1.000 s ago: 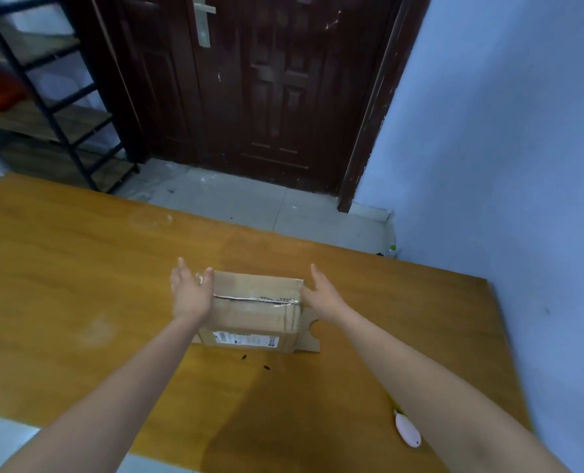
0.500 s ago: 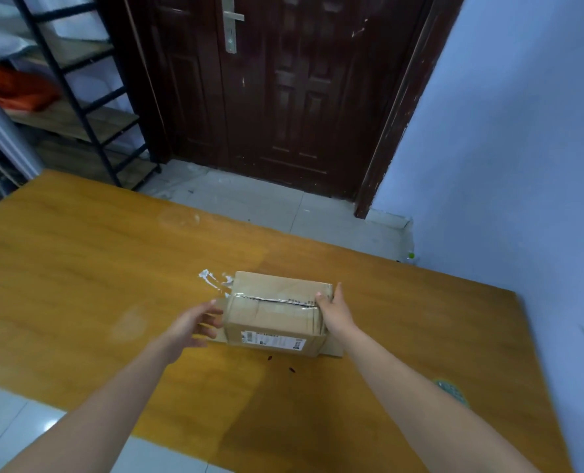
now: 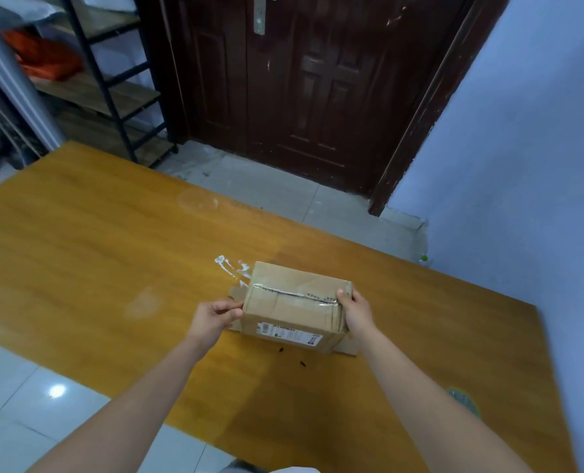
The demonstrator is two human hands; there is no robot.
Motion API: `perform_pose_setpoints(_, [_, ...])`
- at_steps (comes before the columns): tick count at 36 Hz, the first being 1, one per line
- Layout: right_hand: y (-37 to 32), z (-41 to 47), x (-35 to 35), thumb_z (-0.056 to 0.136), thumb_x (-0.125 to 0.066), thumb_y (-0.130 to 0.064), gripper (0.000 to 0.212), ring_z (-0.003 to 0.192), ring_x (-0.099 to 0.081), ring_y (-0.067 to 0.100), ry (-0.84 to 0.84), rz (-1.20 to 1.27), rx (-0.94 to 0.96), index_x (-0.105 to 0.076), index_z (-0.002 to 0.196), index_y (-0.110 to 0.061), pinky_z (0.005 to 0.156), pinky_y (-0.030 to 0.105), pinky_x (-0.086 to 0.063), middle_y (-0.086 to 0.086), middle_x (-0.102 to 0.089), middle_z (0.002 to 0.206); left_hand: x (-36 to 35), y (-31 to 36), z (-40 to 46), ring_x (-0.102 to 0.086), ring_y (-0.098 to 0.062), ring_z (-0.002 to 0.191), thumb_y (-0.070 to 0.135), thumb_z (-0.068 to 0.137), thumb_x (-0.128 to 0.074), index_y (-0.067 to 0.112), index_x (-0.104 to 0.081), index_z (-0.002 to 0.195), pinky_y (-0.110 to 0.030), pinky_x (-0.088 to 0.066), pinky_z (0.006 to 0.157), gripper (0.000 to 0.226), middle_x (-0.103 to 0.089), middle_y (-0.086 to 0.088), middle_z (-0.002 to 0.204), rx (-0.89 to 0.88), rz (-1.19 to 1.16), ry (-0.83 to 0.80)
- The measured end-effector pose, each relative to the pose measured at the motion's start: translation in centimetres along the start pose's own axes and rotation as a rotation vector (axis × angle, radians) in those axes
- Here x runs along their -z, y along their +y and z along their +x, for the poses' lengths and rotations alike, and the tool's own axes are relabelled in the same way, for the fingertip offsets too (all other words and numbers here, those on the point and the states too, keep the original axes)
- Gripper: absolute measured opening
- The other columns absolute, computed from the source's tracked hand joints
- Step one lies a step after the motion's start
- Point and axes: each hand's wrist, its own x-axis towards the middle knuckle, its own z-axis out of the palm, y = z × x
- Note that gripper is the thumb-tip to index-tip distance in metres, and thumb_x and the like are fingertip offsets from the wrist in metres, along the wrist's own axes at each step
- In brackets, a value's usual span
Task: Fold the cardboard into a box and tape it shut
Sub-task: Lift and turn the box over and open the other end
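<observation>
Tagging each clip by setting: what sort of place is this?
Probably a home entryway or small storeroom: a dark wooden door, a black metal shelf rack holding bundles, tiled floor, and a wooden table.

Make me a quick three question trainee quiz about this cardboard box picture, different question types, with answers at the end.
1. True or false: the cardboard box stands on the wooden table.
2. Which hand grips the box's end with its thumb on top? A) left hand B) right hand
3. Fill in: a strip of clear ____ runs along the box's top.

Key: 1 true. 2 B. 3 tape.
</observation>
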Motion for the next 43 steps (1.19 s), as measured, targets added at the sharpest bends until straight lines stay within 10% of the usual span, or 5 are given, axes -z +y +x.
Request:
perform_pose_setpoints(9, [0.1,0.2,0.0,0.098,-0.048,-0.025,0.018,0.101,-0.064,0.030,-0.010,-0.022,-0.021,-0.057,0.113,-0.019,0.090,0.045,-0.052,0.009,-0.066,0.111,0.8,0.5,1.5,-0.059,-0.012,0.076,-0.001,0.082,-0.066,0.008,-0.061,0.069,-0.027,-0.047,0.067,0.017,-0.068,0.005,0.072,0.047,0.020,-0.122])
perform_pose_setpoints(23, [-0.6,0.8,-0.1,0.099,-0.046,-0.029,0.029,0.101,-0.062,0.026,-0.017,-0.110,-0.021,-0.055,0.121,-0.014,0.089,0.041,-0.052,0.009,-0.064,0.116,1.3,-0.1,4.1,-0.057,-0.016,0.080,0.017,0.093,-0.058,0.018,-0.055,0.073,-0.031,-0.046,0.075,0.020,-0.061,0.004,0.077,0.243,0.154,-0.310])
perform_pose_setpoints(33, [0.0,0.4,-0.4,0.098,-0.044,-0.038,0.062,0.126,-0.049,0.027,-0.018,-0.111,-0.032,-0.017,0.152,-0.022,0.101,0.038,-0.044,0.006,-0.044,0.145,-2.8,2.7,5.1,-0.038,-0.020,0.129,0.049,0.098,-0.030,0.029,-0.026,0.147,-0.040,-0.033,0.108,0.053,-0.039,0.005,0.141,0.084,0.006,-0.066])
perform_pose_setpoints(38, [0.0,0.3,-0.6,0.098,-0.044,-0.038,0.066,0.137,-0.036,0.029,-0.003,-0.110,-0.026,-0.009,0.152,-0.026,0.111,0.044,-0.034,0.006,-0.030,0.154,-3.9,3.2,5.2,-0.062,-0.020,0.094,0.036,0.096,-0.050,0.022,-0.064,0.105,-0.021,-0.047,0.068,0.022,-0.066,0.008,0.094,-0.047,0.073,-0.028])
perform_pose_setpoints(43, [0.3,0.4,-0.9,0.098,-0.044,-0.037,0.062,0.136,-0.038,0.028,0.021,-0.113,-0.013,-0.017,0.152,-0.022,0.109,0.040,-0.036,0.007,-0.036,0.151,-4.2,3.2,5.0,-0.054,-0.015,0.073,0.040,0.092,-0.055,0.012,-0.070,0.107,-0.034,-0.048,0.072,0.035,-0.057,0.013,0.068,-0.092,0.333,0.197])
